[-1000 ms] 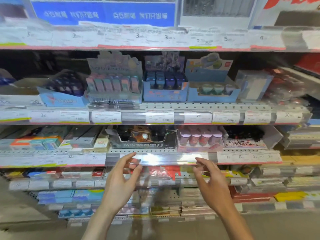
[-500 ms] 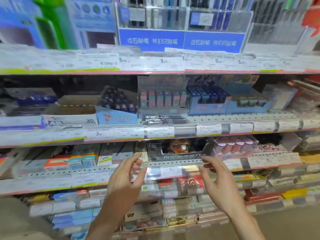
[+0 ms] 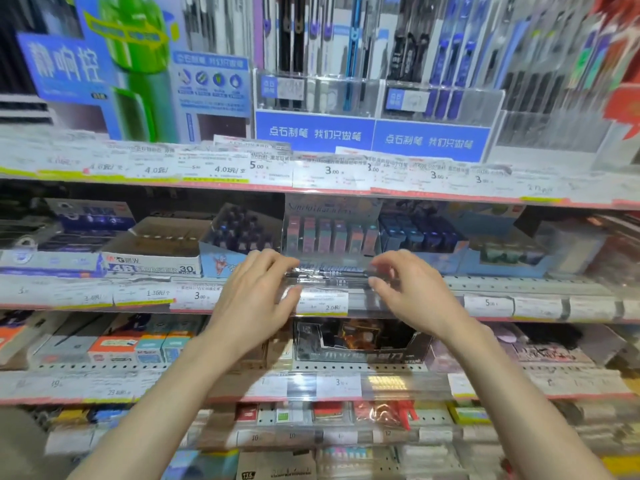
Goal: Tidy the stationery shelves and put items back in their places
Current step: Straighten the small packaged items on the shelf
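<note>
Your left hand (image 3: 256,296) has curled fingers at the left end of a clear packet (image 3: 329,273) on the shelf front edge (image 3: 519,284); your right hand (image 3: 408,289) is curled at its right end. Whether either really grips it, can't tell. Packet's long axis runs left-right, both hands equally near. Behind it, display box (image 3: 332,233) holds upright pastel items.

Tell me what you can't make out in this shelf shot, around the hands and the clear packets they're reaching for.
Head view, the only one:
- Clear packets: glare and motion blur hide their contents.
- Left hand and right hand: fingertips meet the packets, but actual grip is unclear.
- Small print on the price tag below: too small and blurred.
- Pastel display box behind: header lettering blurred.
</note>
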Motion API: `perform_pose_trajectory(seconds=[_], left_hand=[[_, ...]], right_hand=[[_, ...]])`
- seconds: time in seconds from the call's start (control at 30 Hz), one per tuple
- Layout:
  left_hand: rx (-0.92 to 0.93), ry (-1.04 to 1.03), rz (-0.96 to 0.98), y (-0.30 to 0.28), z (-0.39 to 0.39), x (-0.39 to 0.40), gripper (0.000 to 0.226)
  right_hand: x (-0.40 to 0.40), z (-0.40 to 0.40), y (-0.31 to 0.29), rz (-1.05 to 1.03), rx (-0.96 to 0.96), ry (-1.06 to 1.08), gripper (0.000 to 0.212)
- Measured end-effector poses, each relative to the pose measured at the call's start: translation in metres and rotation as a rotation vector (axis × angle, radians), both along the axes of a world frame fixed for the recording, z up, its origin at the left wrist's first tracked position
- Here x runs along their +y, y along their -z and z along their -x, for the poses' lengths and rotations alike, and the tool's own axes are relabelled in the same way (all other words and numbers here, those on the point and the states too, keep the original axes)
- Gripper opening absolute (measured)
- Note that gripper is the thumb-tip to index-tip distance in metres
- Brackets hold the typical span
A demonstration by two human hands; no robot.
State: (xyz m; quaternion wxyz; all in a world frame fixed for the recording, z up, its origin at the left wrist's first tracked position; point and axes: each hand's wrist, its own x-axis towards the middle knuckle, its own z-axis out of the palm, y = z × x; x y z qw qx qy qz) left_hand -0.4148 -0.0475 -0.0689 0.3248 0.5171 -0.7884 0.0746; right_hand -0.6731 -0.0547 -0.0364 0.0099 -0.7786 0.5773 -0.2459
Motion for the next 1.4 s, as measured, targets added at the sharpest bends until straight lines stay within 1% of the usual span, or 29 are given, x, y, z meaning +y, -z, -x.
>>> perform_pose_trajectory(seconds=[0.07,0.13,0.2,0.3,0.6,0.7,0.87,1.0,1.13,1.2,1.27,1.4], left_hand=[[-0.070,-0.018,-0.002,-0.002,0.002,-0.004,0.032],[-0.108,-0.031,-0.004,-0.004,0.004,-0.007,0.028],[-0.121,-0.035,-0.015,-0.005,0.006,-0.007,0.025],[-0.109,-0.031,-0.032,-0.006,0.007,-0.007,0.024],[-0.042,-0.016,-0.069,-0.007,0.013,-0.009,0.020],[-0.032,-0.018,-0.077,-0.008,0.013,-0.009,0.018],[-0.029,-0.008,-0.077,-0.010,0.014,-0.009,0.017],[-0.026,-0.001,-0.073,-0.009,0.014,-0.009,0.016],[-0.023,0.012,-0.064,-0.008,0.015,-0.009,0.018],[-0.030,0.016,-0.062,-0.007,0.013,-0.010,0.025],[-0.039,0.017,-0.063,-0.006,0.012,-0.011,0.031],[-0.033,0.021,-0.065,-0.005,0.013,-0.012,0.034]], right_hand=[[-0.008,0.001,-0.004,-0.093,0.035,-0.013,0.027],[-0.014,0.001,-0.005,-0.126,0.066,-0.021,0.025],[-0.018,0.001,-0.006,-0.135,0.056,-0.033,0.020],[-0.023,0.001,-0.006,-0.159,0.003,-0.049,0.015],[-0.029,-0.001,-0.010,-0.248,-0.082,-0.079,0.016],[-0.032,-0.003,-0.013,-0.278,-0.053,-0.092,0.011],[-0.033,-0.006,-0.021,-0.336,0.070,-0.120,0.013],[-0.036,-0.008,-0.023,-0.371,0.101,-0.125,0.013],[-0.038,-0.007,-0.023,-0.394,0.028,-0.149,0.013],[-0.040,-0.006,-0.023,-0.416,-0.065,-0.152,0.014],[-0.040,-0.004,-0.024,-0.436,-0.186,-0.164,0.010],[-0.037,-0.003,-0.027,-0.364,-0.252,-0.177,0.006]])
